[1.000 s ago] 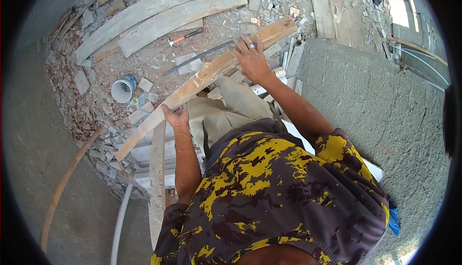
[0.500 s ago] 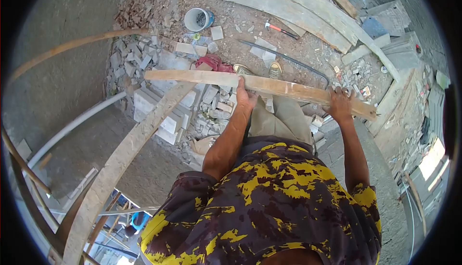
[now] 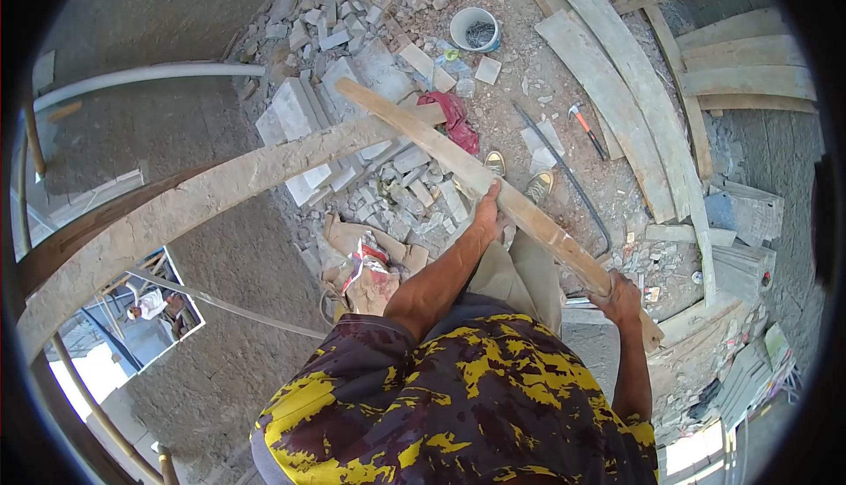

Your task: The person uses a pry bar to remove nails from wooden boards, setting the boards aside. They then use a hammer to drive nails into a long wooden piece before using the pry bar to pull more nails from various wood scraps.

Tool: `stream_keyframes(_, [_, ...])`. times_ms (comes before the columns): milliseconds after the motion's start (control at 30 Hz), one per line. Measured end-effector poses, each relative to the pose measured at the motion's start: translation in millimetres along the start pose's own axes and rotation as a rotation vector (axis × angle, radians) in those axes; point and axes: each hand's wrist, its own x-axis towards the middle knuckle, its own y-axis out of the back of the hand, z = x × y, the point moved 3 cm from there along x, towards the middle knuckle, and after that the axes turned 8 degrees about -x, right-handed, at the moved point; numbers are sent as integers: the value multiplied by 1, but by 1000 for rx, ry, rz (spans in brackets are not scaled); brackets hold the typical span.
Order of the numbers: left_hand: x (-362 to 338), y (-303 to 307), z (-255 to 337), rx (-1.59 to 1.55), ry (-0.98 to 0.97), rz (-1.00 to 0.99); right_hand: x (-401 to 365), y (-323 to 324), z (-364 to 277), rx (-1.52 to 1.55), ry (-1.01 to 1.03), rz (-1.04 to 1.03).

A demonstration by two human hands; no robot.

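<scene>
Both hands are on a long wooden plank (image 3: 441,152), which slants from upper left to lower right in front of my legs. My left hand (image 3: 487,210) grips it near the middle, thumb along its upper face. Close to its lower right end, my right hand (image 3: 619,298) is wrapped over the edge. The plank's far end overlaps the tip of a long, mortar-stained board (image 3: 203,192) that comes in from the left. Beyond my shoes lies a dark metal bar (image 3: 564,178) on the ground, and a hammer (image 3: 588,131) with a red and black handle rests past it.
A white bucket (image 3: 460,29) holding small dark metal pieces stands among rubble. Broken blocks (image 3: 300,137) and a red cloth (image 3: 456,122) lie ahead to the left. Long planks (image 3: 608,115) are spread at the right. A window opening (image 3: 189,287) shows at lower left.
My view has turned, and the plank has gone from nearly level across it to a steeper slant, right end lower. Both hands keep hold of it.
</scene>
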Motion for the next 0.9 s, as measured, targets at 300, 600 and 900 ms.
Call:
stream_keyframes(300, [27, -18, 31, -51, 2, -87, 21, 43, -38, 4, -70, 17])
stream_keyframes(600, [15, -47, 82, -2, -22, -230, 33, 84, -84, 37, -99, 21])
stream_keyframes(900, [15, -37, 96, 211, -217, 119, 33, 103, -128, 100, -161, -85])
